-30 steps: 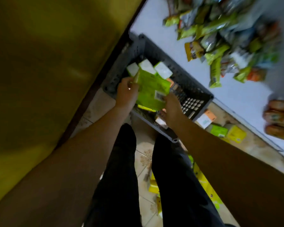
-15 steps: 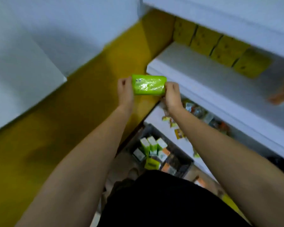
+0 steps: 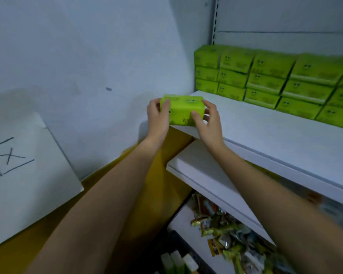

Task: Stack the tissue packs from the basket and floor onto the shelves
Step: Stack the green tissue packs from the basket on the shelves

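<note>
A bright green tissue pack (image 3: 183, 108) with a smiley face is held between both hands at the left front corner of the white shelf (image 3: 265, 127). My left hand (image 3: 158, 117) grips its left end and my right hand (image 3: 207, 119) grips its right end. Several matching green packs (image 3: 271, 80) are stacked three high along the back of that shelf. The dark basket (image 3: 178, 246) shows at the bottom edge with a few white-topped packs (image 3: 178, 262) in it.
A second white shelf (image 3: 202, 175) sits just below, and a lower one holds a heap of snack packets (image 3: 232, 238). A white wall is to the left, with a white board (image 3: 24, 171) marked with an X leaning over a yellow panel (image 3: 143, 194).
Both hands lifted the green pack out of the basket, raised it past the lower shelves and brought it to the corner of the upper shelf. The view tilted up from floor to shelves.
</note>
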`<state>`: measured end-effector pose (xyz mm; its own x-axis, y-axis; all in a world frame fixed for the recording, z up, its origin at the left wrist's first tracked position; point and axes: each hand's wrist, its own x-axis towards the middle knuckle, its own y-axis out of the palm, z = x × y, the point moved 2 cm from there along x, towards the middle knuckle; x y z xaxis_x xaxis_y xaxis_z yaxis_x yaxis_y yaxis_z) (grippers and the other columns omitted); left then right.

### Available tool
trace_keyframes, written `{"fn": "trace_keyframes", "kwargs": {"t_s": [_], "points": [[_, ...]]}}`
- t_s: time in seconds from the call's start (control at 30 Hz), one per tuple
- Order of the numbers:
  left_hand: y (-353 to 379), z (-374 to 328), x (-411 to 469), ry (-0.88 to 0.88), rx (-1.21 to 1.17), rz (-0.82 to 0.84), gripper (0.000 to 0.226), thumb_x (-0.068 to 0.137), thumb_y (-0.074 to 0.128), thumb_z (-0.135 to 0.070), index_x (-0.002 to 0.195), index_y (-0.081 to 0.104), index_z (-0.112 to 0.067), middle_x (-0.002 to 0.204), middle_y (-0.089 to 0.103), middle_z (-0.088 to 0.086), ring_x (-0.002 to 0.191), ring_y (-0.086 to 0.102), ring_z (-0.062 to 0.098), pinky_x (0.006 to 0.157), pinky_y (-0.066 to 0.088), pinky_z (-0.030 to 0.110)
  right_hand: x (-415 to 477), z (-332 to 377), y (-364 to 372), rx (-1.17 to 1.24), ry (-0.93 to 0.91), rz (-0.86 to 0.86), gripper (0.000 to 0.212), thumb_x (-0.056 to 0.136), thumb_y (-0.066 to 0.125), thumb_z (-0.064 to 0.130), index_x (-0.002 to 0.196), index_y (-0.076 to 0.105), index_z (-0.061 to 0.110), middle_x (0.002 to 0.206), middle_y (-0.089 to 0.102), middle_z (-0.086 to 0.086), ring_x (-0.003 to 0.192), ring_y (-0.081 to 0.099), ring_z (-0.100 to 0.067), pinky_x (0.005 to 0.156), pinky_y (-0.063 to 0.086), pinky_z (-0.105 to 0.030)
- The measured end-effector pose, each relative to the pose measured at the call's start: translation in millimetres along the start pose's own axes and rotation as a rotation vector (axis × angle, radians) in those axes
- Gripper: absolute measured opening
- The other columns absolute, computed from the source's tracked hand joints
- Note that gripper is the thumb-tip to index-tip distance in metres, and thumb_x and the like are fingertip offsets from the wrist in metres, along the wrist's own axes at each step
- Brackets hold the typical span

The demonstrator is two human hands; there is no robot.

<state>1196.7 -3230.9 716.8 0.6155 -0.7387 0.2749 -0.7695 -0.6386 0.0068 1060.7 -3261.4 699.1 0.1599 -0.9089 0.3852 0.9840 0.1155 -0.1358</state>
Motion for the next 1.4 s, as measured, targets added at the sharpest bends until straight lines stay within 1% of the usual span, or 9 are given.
{"fn": "trace_keyframes", "kwargs": {"t_s": [0.1,0.33,0.43,0.53,0.67,0.77,0.93,1.17,1.4], "points": [[27,0,30,-0.007,0.145,0.12,0.026,0.095,0.047,-0.015,0.116,0.052,-0.001,0.111,0.055,0.015,0.101,0.053,0.023,0.085,0.043,0.027,26,-9,-15,-0.101,0.038,-0.047,0.048,0.089,0.059,0.022,0.133,0.042,0.011,0.125,0.051,-0.014,0.106,0.052,-0.021,0.089,0.044,-0.03],[69,29,97,-0.102,0.427,0.38,0.038,0.095,0.034,-0.017,0.129,0.05,-0.015,0.133,0.052,0.011,0.129,0.037,0.031,0.105,0.029,0.029,78,-40,-11,-0.268,0.152,-0.13,0.049,0.091,0.055,0.02,0.137,0.037,0.013,0.131,0.05,-0.012,0.096,0.054,-0.021,0.075,0.037,-0.02],[76,46,129,-0.116,0.462,0.464,0.039,0.091,0.035,-0.021,0.126,0.052,-0.014,0.127,0.055,0.015,0.118,0.051,0.032,0.1,0.042,0.04,104,-50,1,-0.382,0.189,-0.129,0.049,0.091,0.054,0.017,0.136,0.038,0.011,0.132,0.049,-0.016,0.107,0.055,-0.03,0.082,0.04,-0.027],[82,68,163,-0.101,0.511,0.491,0.054,0.074,0.038,-0.038,0.125,0.049,-0.022,0.12,0.06,0.013,0.107,0.058,0.032,0.092,0.048,0.046,127,-56,11,-0.495,0.207,-0.191,0.048,0.089,0.055,0.016,0.134,0.042,0.01,0.13,0.041,-0.018,0.096,0.055,-0.03,0.084,0.039,-0.027],[86,61,178,0.172,0.609,0.384,0.034,0.086,0.056,-0.026,0.117,0.05,-0.015,0.113,0.056,0.013,0.107,0.052,0.029,0.091,0.045,0.038,148,-60,18,-0.593,0.219,-0.285,0.041,0.089,0.053,0.008,0.129,0.043,0.008,0.127,0.041,-0.019,0.085,0.044,-0.022,0.073,0.032,-0.02],[96,63,187,0.29,0.623,0.396,0.022,0.09,0.051,-0.02,0.11,0.056,-0.012,0.11,0.058,0.014,0.105,0.053,0.031,0.087,0.04,0.035,160,-64,25,-0.602,0.214,-0.304,0.037,0.086,0.052,0.004,0.123,0.047,0.005,0.124,0.044,-0.019,0.099,0.05,-0.029,0.074,0.032,-0.021],[106,67,193,0.229,0.672,0.496,0.033,0.096,0.04,-0.019,0.124,0.054,-0.007,0.128,0.052,0.019,0.116,0.051,0.032,0.091,0.037,0.031,172,-68,34,-0.66,0.294,-0.054,0.055,0.091,0.051,0.01,0.142,0.032,0.008,0.145,0.035,-0.015,0.129,0.04,-0.029,0.102,0.03,-0.028],[97,74,201,0.146,0.731,0.761,0.048,0.1,0.03,-0.023,0.146,0.028,-0.012,0.148,0.034,0.02,0.132,0.037,0.036,0.107,0.033,0.037,171,-66,39,-0.861,0.356,0.115,0.061,0.097,0.043,0.021,0.149,0.012,0.012,0.156,0.013,-0.013,0.142,0.018,-0.03,0.111,0.017,-0.031],[50,74,168,0.346,0.734,0.71,0.047,0.095,0.031,-0.032,0.132,0.047,-0.007,0.124,0.057,0.021,0.114,0.051,0.038,0.095,0.043,0.044,120,-52,46,-0.938,0.128,0.192,0.056,0.097,0.043,0.027,0.147,0.022,0.012,0.155,0.019,-0.011,0.143,0.018,-0.022,0.112,0.013,-0.028]]}}
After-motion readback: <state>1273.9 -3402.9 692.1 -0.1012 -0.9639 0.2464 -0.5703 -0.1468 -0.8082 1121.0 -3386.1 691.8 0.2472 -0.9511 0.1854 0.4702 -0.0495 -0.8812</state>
